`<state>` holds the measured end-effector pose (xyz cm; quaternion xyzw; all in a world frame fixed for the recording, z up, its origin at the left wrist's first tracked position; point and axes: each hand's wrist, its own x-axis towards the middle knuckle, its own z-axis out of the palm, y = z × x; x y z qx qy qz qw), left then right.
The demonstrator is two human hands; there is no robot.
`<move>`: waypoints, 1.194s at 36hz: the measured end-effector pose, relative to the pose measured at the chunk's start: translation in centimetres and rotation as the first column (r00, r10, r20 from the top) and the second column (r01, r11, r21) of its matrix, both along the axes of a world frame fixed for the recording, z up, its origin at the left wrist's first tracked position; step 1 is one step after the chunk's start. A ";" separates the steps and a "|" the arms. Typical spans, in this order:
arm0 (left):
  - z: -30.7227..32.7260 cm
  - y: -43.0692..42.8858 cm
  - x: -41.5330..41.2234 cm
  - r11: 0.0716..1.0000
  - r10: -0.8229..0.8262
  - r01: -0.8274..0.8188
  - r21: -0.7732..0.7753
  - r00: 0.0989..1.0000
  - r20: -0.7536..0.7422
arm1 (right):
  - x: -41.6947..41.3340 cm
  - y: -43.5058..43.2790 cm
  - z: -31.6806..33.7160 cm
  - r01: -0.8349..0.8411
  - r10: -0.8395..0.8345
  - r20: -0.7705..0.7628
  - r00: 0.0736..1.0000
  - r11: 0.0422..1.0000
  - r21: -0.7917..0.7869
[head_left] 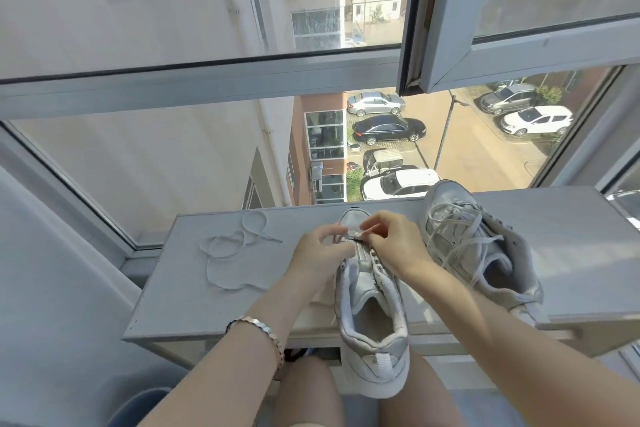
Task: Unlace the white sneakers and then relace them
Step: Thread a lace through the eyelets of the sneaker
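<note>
One white sneaker (372, 322) lies beneath your fingers (381, 224), toe pointing away from you, heel overhanging the edge, upper eyelets bare. Its laced twin (478, 246) rests tilted just right of your fingers; a loose white lace (225, 253) curls well to their left.

On a white ledge (180, 305), an unlaced sneaker (372, 315) is pinched at its forward eyelets by the left hand (320, 253) and right hand (394, 243). A loose lace (225, 253) is seen at the left and a laced sneaker (474, 246) at the right.
</note>
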<state>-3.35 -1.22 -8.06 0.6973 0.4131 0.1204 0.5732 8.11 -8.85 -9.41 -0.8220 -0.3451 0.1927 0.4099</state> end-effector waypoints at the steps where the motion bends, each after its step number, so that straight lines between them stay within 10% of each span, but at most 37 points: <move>1: 0.2 0.4 0.1 0.999 -0.028 0.029 0.033 0.999 -0.029 | 0.2 0.0 -0.1 0.009 -0.008 -0.025 1.000 1.000 0.013; 11: 1.5 3.0 3.4 0.877 -0.270 0.397 0.272 0.874 -0.403 | 0.7 -0.4 0.2 0.012 0.003 -0.190 0.982 0.997 0.080; 18: -0.2 2.5 3.0 0.877 -0.113 0.212 0.432 0.963 -0.244 | 0.9 -0.7 0.5 -0.055 0.064 -0.190 0.980 0.997 0.052; 22: 0.1 2.4 1.6 0.966 0.257 -0.249 -0.065 0.935 0.245 | 0.9 -0.4 0.7 -0.088 0.086 -0.076 0.993 0.996 -0.027; 26: 1.4 3.8 -0.5 0.812 0.520 -0.232 -0.535 0.705 0.482 | 0.9 -0.2 0.7 -0.085 0.084 -0.037 0.996 0.995 -0.047; 28: 1.6 5.1 -2.0 0.836 0.514 -0.321 -0.444 0.740 0.433 | 0.8 -0.2 0.6 -0.088 0.087 -0.014 0.996 0.995 -0.049; 33: -1.3 10.3 -8.3 0.828 0.377 -0.299 0.475 0.923 -0.075 | 0.7 -0.2 0.5 -0.099 0.102 0.054 0.993 0.993 -0.061; 38: -2.2 11.6 -10.7 0.809 0.464 -0.353 0.470 0.874 -0.143 | 0.6 0.0 0.4 -0.136 0.146 0.121 0.982 0.987 -0.092; 43: -0.4 7.6 -5.9 0.910 0.316 -0.334 0.245 0.942 0.110 | 0.2 0.0 1.2 -0.200 0.231 0.182 0.956 0.965 -0.170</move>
